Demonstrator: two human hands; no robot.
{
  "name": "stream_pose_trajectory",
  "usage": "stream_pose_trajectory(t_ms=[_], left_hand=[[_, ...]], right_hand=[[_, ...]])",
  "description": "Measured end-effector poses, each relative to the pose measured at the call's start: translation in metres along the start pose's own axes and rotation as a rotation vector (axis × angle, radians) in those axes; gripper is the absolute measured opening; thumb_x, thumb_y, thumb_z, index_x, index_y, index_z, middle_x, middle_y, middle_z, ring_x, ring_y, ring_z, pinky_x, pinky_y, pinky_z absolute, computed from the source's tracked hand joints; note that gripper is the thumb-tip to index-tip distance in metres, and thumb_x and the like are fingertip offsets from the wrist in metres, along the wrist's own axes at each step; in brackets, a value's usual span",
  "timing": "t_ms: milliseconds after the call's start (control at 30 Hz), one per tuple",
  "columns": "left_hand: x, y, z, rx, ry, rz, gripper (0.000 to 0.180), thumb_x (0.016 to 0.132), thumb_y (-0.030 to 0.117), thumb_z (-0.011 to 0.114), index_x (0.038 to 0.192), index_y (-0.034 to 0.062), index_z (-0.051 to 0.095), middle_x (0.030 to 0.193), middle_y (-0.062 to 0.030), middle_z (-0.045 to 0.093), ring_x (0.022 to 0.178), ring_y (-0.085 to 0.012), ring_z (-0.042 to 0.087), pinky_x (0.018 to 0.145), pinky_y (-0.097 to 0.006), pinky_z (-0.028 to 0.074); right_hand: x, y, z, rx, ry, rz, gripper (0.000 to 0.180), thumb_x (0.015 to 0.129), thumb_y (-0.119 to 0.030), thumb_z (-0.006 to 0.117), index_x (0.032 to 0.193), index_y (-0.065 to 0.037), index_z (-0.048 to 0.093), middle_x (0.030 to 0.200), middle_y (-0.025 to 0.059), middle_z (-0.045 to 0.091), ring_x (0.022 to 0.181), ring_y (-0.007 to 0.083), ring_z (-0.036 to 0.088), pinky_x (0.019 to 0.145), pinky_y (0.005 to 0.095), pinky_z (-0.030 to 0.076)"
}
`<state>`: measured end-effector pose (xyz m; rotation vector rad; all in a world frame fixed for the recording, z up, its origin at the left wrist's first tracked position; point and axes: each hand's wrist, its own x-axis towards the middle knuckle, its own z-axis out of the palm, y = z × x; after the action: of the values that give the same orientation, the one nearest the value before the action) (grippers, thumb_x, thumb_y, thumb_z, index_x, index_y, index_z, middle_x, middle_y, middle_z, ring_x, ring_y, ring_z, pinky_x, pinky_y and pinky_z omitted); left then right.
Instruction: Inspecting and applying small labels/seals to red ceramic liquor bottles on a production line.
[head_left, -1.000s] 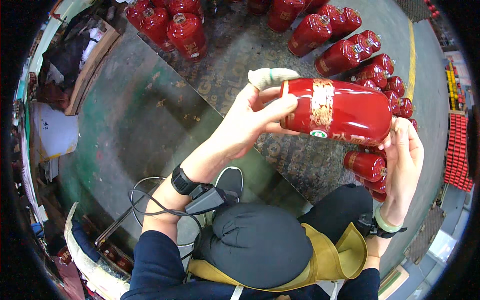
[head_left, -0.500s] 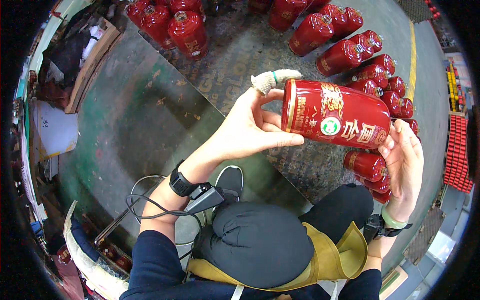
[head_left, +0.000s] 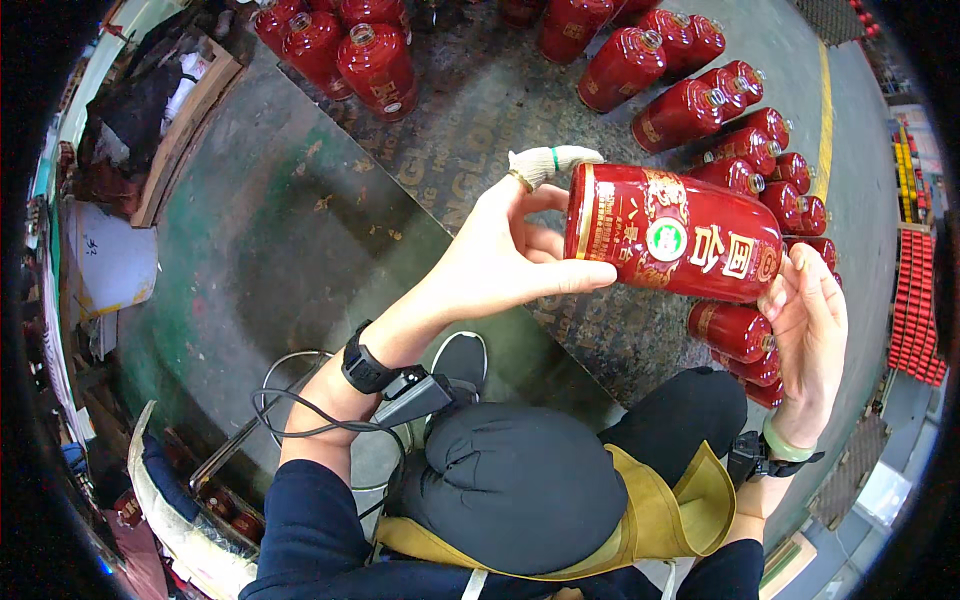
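A glossy red bottle [head_left: 672, 232] with gold lettering and a round green-and-white sticker lies sideways in the air between my hands. My left hand [head_left: 515, 245] grips its broad base end, thumb along the near side. A pale knitted cover sits on one finger of that hand and reaches over the bottle's upper edge. At the neck end, my right hand [head_left: 808, 300] pinches the bottle with thumb and fingertips; the neck itself is mostly hidden.
Many more red bottles [head_left: 622, 68] stand on the dark printed board [head_left: 450, 130], in a curved row at the right. Another group [head_left: 376, 72] stands at the far left. A wooden-edged frame [head_left: 185, 130] and a white panel [head_left: 112, 258] lie left. Red stacked pieces [head_left: 915, 305] are at far right.
The bottle has rolled slightly about its long axis, so its lettering and sticker face me more squarely. Both hands keep their hold, with only a slight shift of the left.
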<state>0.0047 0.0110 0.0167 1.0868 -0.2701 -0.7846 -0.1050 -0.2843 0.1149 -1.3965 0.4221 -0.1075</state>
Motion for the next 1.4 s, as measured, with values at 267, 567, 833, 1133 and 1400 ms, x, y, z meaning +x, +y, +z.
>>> stream_pose_trajectory(t_ms=[267, 567, 833, 1133, 1400], left_hand=[[0.001, -0.015, 0.0, 0.001, -0.014, 0.256, 0.09, 0.07, 0.002, 0.09, 0.144, 0.0067, 0.039, 0.141, -0.0122, 0.053, 0.129, -0.023, 0.056, 0.101, -0.04, 0.055], [0.0, -0.014, 0.009, 0.092, 0.044, 0.422, 0.082, 0.073, 0.006, 0.089, 0.142, 0.0081, 0.044, 0.142, -0.0117, 0.051, 0.124, -0.0247, 0.058, 0.089, -0.036, 0.062], [-0.005, -0.017, 0.008, 0.013, 0.032, 0.301, 0.09, 0.075, 0.002, 0.087, 0.148, 0.004, 0.035, 0.145, -0.0155, 0.05, 0.128, -0.027, 0.056, 0.096, -0.041, 0.057], [-0.006, -0.017, 0.007, 0.027, 0.024, 0.282, 0.089, 0.076, 0.002, 0.087, 0.148, 0.004, 0.035, 0.145, -0.0162, 0.05, 0.129, -0.0262, 0.055, 0.096, -0.04, 0.057], [-0.007, -0.016, 0.008, 0.033, 0.014, 0.281, 0.09, 0.075, 0.003, 0.087, 0.148, 0.0046, 0.034, 0.145, -0.0158, 0.05, 0.129, -0.0259, 0.055, 0.097, -0.04, 0.056]], right_hand=[[0.009, -0.015, -0.014, -0.142, 0.025, 0.065, 0.024, 0.105, -0.022, 0.056, 0.112, 0.0, 0.062, 0.102, 0.0134, 0.072, 0.066, 0.0121, 0.061, 0.06, 0.0246, 0.051], [0.005, -0.039, 0.057, -0.88, 0.075, -0.808, 0.015, 0.096, -0.011, 0.065, 0.103, 0.0, 0.068, 0.094, 0.007, 0.066, 0.079, 0.0137, 0.061, 0.072, 0.0274, 0.05], [0.017, 0.006, 0.134, -1.007, -0.282, -0.976, 0.021, 0.073, 0.008, 0.075, 0.092, 0.001, 0.069, 0.09, 0.0102, 0.059, 0.078, 0.0217, 0.061, 0.068, 0.0317, 0.05], [0.022, 0.018, 0.134, -1.001, -0.256, -1.002, 0.027, 0.067, 0.002, 0.079, 0.092, 0.001, 0.069, 0.084, 0.009, 0.055, 0.075, 0.0258, 0.058, 0.063, 0.0365, 0.048], [0.022, 0.017, 0.132, -1.01, -0.271, -1.014, 0.026, 0.067, 0.002, 0.079, 0.091, 0.0, 0.068, 0.084, 0.0088, 0.055, 0.074, 0.0257, 0.058, 0.062, 0.0364, 0.048]])
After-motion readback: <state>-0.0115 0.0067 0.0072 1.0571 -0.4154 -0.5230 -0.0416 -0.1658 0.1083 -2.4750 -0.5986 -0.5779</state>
